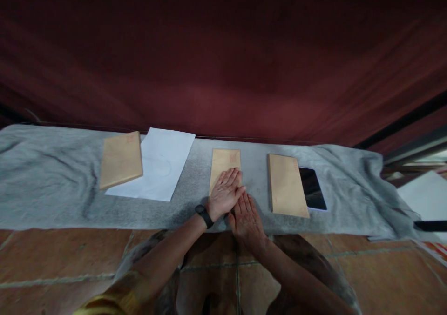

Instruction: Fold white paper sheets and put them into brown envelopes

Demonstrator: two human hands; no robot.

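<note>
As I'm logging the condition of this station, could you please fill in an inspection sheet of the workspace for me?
Surface: rumpled grey cloth, smoother in the middle.
Items at work: middle brown envelope, partly covered by a hand; left brown envelopes and right brown envelopes, each looking like a stack.
Clutter: white sheet, partly under the left stack; dark-screened tablet, partly under the right one.
Hands: left hand flat on the middle envelope, watch on its wrist; right hand flat beside it, what lies beneath unclear.
Cables: nothing seen for certain.
Surroundings: dark red backdrop behind, tiled floor in front.
</note>
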